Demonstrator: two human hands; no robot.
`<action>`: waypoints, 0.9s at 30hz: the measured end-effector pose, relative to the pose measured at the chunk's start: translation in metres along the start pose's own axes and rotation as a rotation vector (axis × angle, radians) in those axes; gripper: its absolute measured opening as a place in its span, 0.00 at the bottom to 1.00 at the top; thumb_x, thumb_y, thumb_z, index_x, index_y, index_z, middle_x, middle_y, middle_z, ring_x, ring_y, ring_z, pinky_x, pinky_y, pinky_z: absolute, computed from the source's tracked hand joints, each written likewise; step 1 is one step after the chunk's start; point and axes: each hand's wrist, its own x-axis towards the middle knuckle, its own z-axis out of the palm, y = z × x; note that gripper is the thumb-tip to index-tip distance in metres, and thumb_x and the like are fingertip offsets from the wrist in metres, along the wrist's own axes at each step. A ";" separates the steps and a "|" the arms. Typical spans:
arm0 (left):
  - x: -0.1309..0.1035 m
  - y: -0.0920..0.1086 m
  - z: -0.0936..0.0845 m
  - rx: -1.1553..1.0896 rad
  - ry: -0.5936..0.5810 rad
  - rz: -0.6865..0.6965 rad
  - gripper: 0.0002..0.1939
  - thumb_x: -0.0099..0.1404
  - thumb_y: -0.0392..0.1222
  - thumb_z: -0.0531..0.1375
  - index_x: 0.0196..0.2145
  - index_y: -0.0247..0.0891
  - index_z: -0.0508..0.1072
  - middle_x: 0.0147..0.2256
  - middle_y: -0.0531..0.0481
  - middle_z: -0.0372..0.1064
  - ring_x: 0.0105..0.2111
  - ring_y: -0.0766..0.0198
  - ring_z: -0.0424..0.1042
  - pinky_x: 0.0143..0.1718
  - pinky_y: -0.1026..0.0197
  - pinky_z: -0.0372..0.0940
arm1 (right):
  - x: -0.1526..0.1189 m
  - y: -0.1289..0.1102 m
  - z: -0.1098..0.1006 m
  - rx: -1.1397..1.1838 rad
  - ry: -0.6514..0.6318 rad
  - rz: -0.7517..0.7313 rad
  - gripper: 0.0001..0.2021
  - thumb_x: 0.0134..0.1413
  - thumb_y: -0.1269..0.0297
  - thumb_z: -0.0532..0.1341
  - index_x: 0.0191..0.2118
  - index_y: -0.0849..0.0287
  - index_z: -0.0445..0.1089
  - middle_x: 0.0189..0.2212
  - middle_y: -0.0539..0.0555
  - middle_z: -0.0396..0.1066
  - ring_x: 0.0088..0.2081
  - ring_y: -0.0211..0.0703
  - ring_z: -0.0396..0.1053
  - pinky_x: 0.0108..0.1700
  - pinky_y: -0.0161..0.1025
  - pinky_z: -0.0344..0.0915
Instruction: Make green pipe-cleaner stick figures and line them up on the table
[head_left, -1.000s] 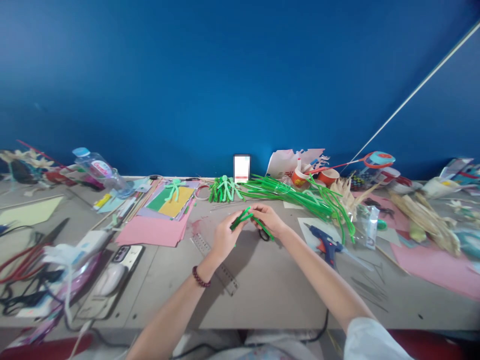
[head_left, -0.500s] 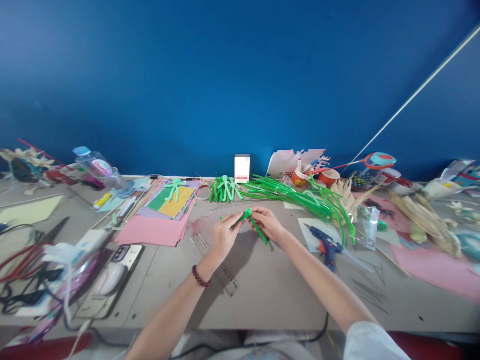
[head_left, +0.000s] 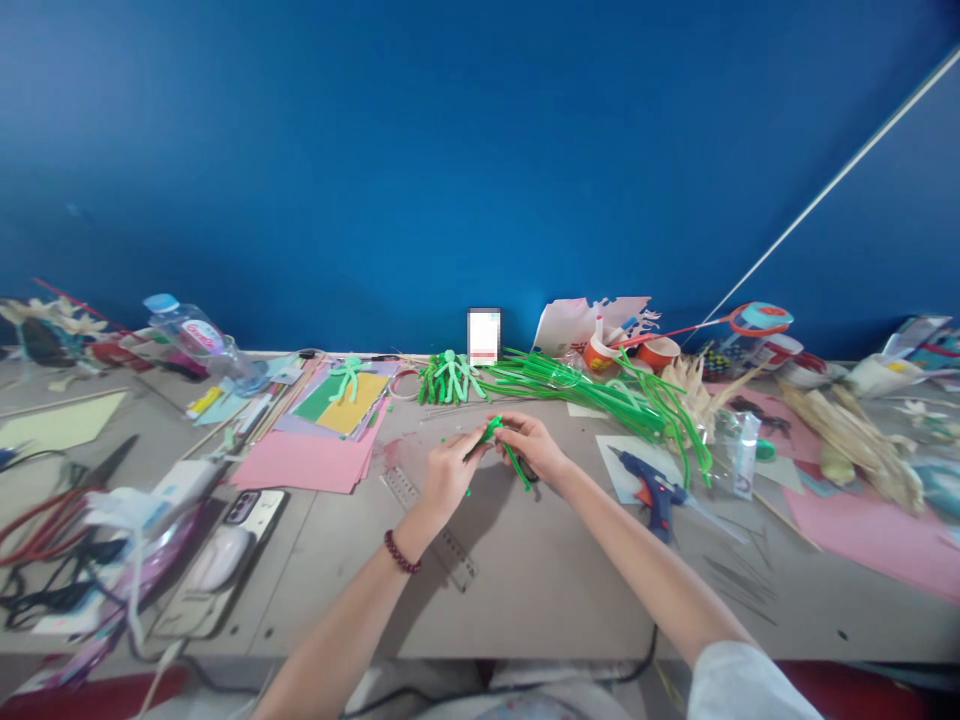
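Since the green pipe cleaners look light and bendy, pinching their bunched part should suit; left hand and right hand, fingers curled close, hold them above the worktop.

no words can be read for certain: the label on the plastic bottle carries slanted lettering (too blurred to spell out), the leaning pink sheet shows blurred red marks, and the ruler's markings are too small.
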 end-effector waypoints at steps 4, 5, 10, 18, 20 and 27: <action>0.000 -0.002 0.001 0.026 -0.007 0.012 0.17 0.61 0.44 0.59 0.48 0.45 0.74 0.39 0.45 0.76 0.37 0.57 0.74 0.43 0.57 0.66 | 0.002 0.002 0.000 -0.064 0.027 -0.013 0.19 0.40 0.54 0.67 0.39 0.60 0.72 0.18 0.47 0.67 0.18 0.32 0.62 0.19 0.30 0.60; 0.000 -0.002 0.001 0.042 0.006 0.013 0.18 0.60 0.44 0.60 0.48 0.44 0.74 0.38 0.45 0.76 0.38 0.56 0.74 0.44 0.56 0.65 | 0.003 0.002 0.000 -0.062 0.042 -0.017 0.19 0.39 0.54 0.67 0.38 0.60 0.72 0.18 0.47 0.67 0.17 0.32 0.62 0.19 0.30 0.60; 0.002 -0.005 0.002 0.095 0.047 0.042 0.17 0.57 0.41 0.62 0.46 0.45 0.75 0.31 0.45 0.76 0.32 0.56 0.74 0.49 0.52 0.60 | 0.004 -0.001 0.002 -0.036 0.100 -0.033 0.18 0.37 0.55 0.68 0.36 0.60 0.72 0.19 0.47 0.67 0.18 0.32 0.62 0.17 0.30 0.59; 0.003 -0.001 0.000 0.166 0.014 0.038 0.13 0.62 0.40 0.57 0.44 0.42 0.76 0.29 0.45 0.76 0.32 0.56 0.72 0.42 0.55 0.64 | 0.002 -0.001 0.004 -0.086 0.130 -0.053 0.18 0.37 0.55 0.68 0.36 0.60 0.73 0.18 0.46 0.66 0.17 0.31 0.60 0.17 0.30 0.58; 0.003 0.004 -0.002 0.099 0.010 0.025 0.13 0.62 0.40 0.57 0.43 0.41 0.76 0.32 0.44 0.76 0.33 0.57 0.73 0.41 0.55 0.64 | 0.003 0.001 0.002 -0.113 0.140 -0.049 0.18 0.38 0.54 0.67 0.36 0.61 0.73 0.17 0.46 0.65 0.15 0.30 0.58 0.16 0.30 0.55; 0.007 0.013 -0.005 -0.416 0.054 -0.230 0.14 0.58 0.45 0.61 0.41 0.37 0.74 0.36 0.45 0.75 0.34 0.61 0.73 0.35 0.61 0.67 | -0.001 -0.001 0.005 -0.328 0.109 -0.205 0.13 0.45 0.56 0.64 0.35 0.59 0.75 0.28 0.52 0.69 0.19 0.30 0.59 0.18 0.30 0.55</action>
